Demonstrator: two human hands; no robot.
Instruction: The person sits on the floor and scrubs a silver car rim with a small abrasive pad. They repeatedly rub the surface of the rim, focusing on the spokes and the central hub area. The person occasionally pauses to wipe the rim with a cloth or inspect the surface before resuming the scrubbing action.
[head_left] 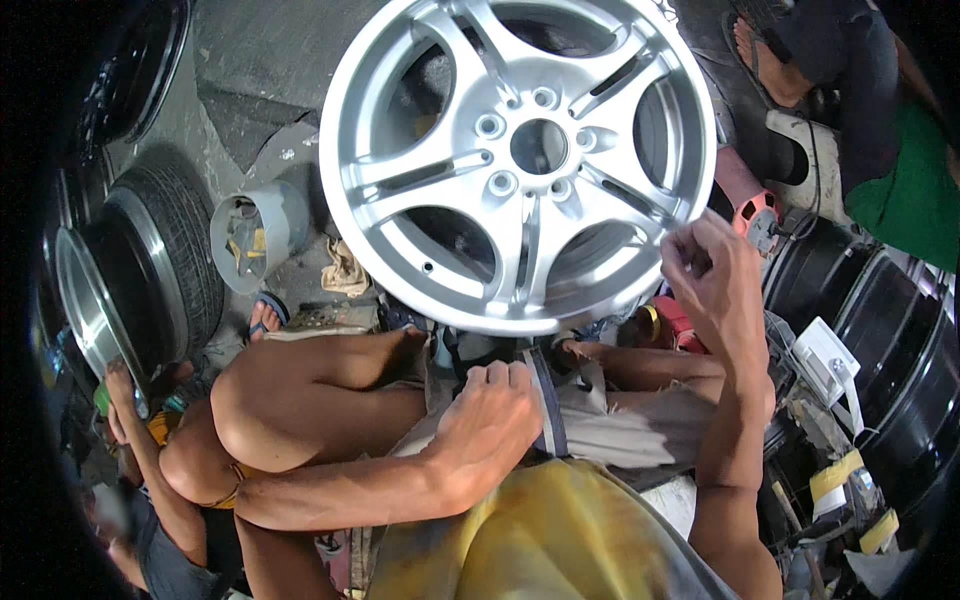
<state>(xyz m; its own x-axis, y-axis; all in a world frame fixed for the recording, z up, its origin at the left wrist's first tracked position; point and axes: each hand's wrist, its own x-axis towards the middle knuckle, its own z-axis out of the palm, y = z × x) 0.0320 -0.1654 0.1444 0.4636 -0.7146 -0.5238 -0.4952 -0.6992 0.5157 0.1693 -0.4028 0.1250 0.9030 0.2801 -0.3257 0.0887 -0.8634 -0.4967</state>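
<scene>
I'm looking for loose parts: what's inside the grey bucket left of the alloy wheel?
The grey bucket lies tipped, mouth toward the camera, holding a few small yellowish scraps. Its deeper part is shadowed, so anything there is hidden.

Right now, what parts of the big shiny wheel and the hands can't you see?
Head view only:
- Silver wheel: top rim cut off by the picture's edge; back side hidden.
- Right hand: fingertips curl behind the rim, grip unclear.
- Left hand: fist closed, palm hidden.
- Grey bucket: contents too small to tell.

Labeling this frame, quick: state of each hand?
Left hand: closed in a fist on the lap below the rim; whether it holds anything cannot be told.
Right hand: fingers pinched on the rim's lower right edge.
</scene>
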